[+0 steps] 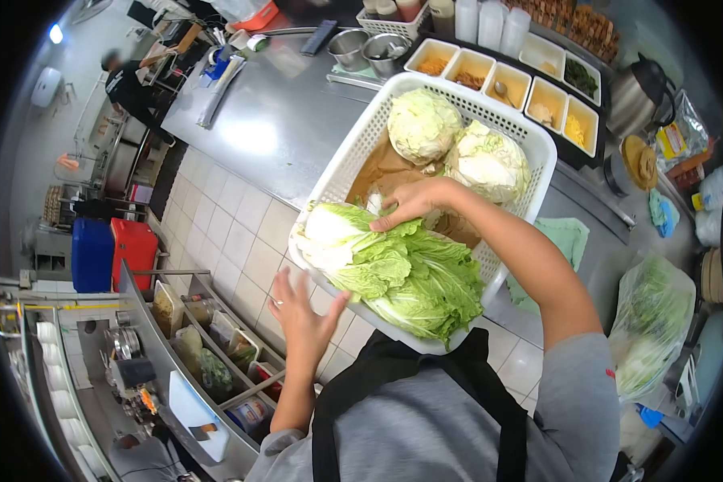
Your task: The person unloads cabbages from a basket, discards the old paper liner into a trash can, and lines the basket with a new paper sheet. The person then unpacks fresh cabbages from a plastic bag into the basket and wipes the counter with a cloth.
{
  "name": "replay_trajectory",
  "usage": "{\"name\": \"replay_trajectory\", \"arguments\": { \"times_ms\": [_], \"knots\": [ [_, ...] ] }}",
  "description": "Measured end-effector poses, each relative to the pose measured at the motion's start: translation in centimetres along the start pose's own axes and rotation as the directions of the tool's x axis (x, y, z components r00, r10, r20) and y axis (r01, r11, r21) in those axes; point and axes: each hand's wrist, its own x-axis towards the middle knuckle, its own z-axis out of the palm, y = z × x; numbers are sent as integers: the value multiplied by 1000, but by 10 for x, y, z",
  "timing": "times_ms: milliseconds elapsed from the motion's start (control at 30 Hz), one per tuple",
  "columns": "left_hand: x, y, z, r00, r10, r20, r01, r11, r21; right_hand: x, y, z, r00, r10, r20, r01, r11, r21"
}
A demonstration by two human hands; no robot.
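While the left grip (304, 315) splays, the right grip (416, 202) clasps cabbage (402, 273); packet label (671, 140) illegible.

Counter (285, 108) glossy metal; basket (545, 153) smooth plastic; leafy cabbage (410, 269) rough, crinkled.

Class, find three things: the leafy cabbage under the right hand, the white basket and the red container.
Leafy cabbage (398, 267): head view, on its green leaves.
White basket (502, 124): head view, on its far inner wall.
Red container (133, 245): head view, middle of its visible side.
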Motion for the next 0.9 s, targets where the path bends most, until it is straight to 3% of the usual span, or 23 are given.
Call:
{"name": "replay_trajectory", "arguments": {
  "times_ms": [33,67,100,167,233,300,333,400,433,467,500,600,633,700,733,767,800,833,867,900],
  "knots": [
    [-4,0,4,1000,-4,-15,4,1000,-14,7,-4,-3,971,64,230,-44,995,-88],
    [-9,0,13,998,63,22,-64,996,67,9,-4,0,963,46,266,-44,999,-13],
    [-10,0,22,990,126,65,-134,980,145,9,-5,3,963,54,265,-47,998,-31],
    [-11,1,35,989,131,72,-137,987,81,12,-4,11,968,83,238,-110,988,103],
    [-6,5,42,986,144,86,-131,981,-139,17,3,15,971,68,227,-108,980,168],
    [-4,12,48,986,144,85,-128,978,-167,18,10,22,971,5,238,-120,873,472],
    [1,14,51,987,158,34,-141,944,-297,13,10,24,973,15,231,-123,879,461],
    [10,21,53,984,165,-62,-175,865,-470,3,7,31,997,38,75,-82,616,784],
    [17,25,48,983,170,-74,-185,859,-477,-7,6,32,999,38,0,-20,525,851],
    [25,31,40,977,158,-142,-212,764,-609,-18,6,31,997,28,-71,49,481,875],
    [32,36,33,971,134,-197,-236,648,-724,-31,5,29,989,20,-144,120,447,886],
    [58,56,-9,870,317,-376,-491,624,-609,-71,4,17,926,6,-378,344,404,848],
    [65,64,-16,804,354,-479,-584,626,-517,-88,3,15,893,8,-451,411,396,821],
    [74,85,-58,696,509,-506,-716,546,-435,-122,0,14,807,15,-590,539,389,747],
    [79,96,-78,561,595,-575,-828,427,-364,-144,-1,17,751,19,-661,603,391,696],
    [80,110,-89,483,603,-635,-875,353,-330,-164,-1,23,690,30,-723,654,402,641],
    [77,122,-106,548,706,-448,-799,283,-531,-184,-2,30,630,39,-775,697,411,588],
    [71,137,-119,514,768,-383,-791,251,-558,-202,-3,39,564,50,-824,732,431,527],
    [65,159,-109,449,690,-568,-848,130,-513,-219,-3,46,499,68,-864,759,447,474],
    [57,170,-116,441,693,-570,-848,115,-517,-239,-4,56,426,73,-902,783,469,408]
  ]
}}
